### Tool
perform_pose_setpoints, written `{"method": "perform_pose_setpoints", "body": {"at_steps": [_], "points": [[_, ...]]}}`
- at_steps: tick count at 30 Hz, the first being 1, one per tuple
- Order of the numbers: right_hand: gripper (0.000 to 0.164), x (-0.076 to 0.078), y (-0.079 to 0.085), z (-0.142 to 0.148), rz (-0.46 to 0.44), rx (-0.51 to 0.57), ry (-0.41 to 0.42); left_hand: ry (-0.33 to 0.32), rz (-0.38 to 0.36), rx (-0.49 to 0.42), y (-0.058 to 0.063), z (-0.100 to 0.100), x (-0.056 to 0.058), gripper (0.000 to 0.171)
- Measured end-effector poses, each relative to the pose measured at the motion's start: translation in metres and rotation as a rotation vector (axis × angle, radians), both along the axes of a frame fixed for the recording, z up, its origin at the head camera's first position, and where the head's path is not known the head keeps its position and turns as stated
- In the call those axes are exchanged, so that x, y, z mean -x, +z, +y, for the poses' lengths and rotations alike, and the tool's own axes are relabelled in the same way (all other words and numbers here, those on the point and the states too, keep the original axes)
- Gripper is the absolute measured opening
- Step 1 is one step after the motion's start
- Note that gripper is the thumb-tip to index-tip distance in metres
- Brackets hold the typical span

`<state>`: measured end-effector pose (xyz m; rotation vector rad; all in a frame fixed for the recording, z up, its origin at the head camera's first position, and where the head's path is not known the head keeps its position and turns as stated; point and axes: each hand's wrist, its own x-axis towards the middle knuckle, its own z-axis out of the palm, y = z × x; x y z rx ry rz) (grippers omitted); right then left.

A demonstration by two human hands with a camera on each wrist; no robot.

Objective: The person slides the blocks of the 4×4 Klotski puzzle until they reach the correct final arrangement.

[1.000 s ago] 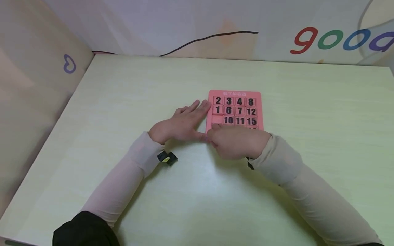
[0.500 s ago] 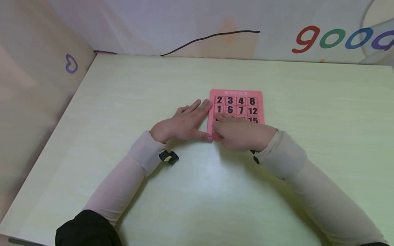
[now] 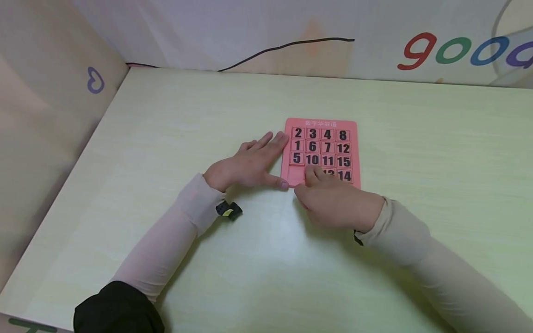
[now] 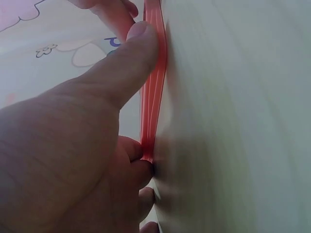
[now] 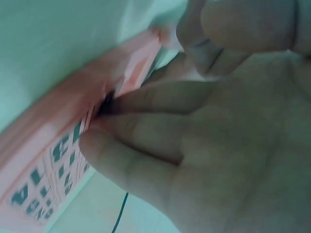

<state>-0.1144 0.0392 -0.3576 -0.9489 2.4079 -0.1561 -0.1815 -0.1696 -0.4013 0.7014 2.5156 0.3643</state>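
Observation:
A pink number slide puzzle (image 3: pixel 356 157) lies flat on the table, with black numbers on its square tiles. Its open slot (image 3: pixel 296 175) is at the bottom left, just below the 5 tile (image 3: pixel 296 158). My left hand (image 3: pixel 245 167) has spread fingers against the puzzle's left edge and its thumb at the near left corner. In the left wrist view the thumb (image 4: pixel 141 46) touches the pink side wall. The fingertips of my right hand (image 3: pixel 339 201) rest on the bottom row beside the slot, covering a tile there; the right wrist view shows these fingers (image 5: pixel 131 131) at the tiles.
The pale table (image 3: pixel 166 129) spreads around the puzzle. A printed wall panel (image 3: pixel 250 27) with coloured letters stands behind it, and another panel (image 3: pixel 41 92) on the left. A small black piece (image 3: pixel 229 210) sits at the left wrist.
The 5 tile is now in the third row's left place, and the open slot is at the bottom left. My right hand went up, then back down and right. The left hand stayed.

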Motion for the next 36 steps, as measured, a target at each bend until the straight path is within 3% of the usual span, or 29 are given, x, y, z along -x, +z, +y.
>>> {"method": "perform_pose_setpoints", "body": {"at_steps": [9,17,21,27,30,33,36], "points": [[0.049,0.001,-0.007,-0.012,-0.016,0.087,-0.011,-0.020,0.013,0.019,0.001,-0.001,-0.001,0.112],[0.050,-0.008,-0.001,0.002,0.048,-0.096,-0.128,-0.005,0.007,-0.007,0.000,0.001,-0.001,0.116],[0.052,-0.012,-0.002,-0.003,0.069,-0.131,-0.149,-0.006,0.011,-0.005,0.000,0.000,-0.001,0.116],[0.051,-0.011,-0.005,-0.010,-0.012,-0.020,-0.079,-0.018,0.013,0.011,0.001,-0.002,0.000,0.114],[0.037,-0.009,-0.005,-0.010,-0.041,0.058,-0.041,-0.022,0.018,0.018,0.001,-0.003,-0.001,0.113],[0.026,-0.008,-0.001,-0.006,-0.032,0.071,-0.053,-0.020,0.017,0.015,0.001,-0.003,-0.001,0.113],[0.039,-0.009,0.003,0.001,0.000,0.008,-0.120,-0.019,0.015,0.010,0.001,-0.002,-0.001,0.114]]}}
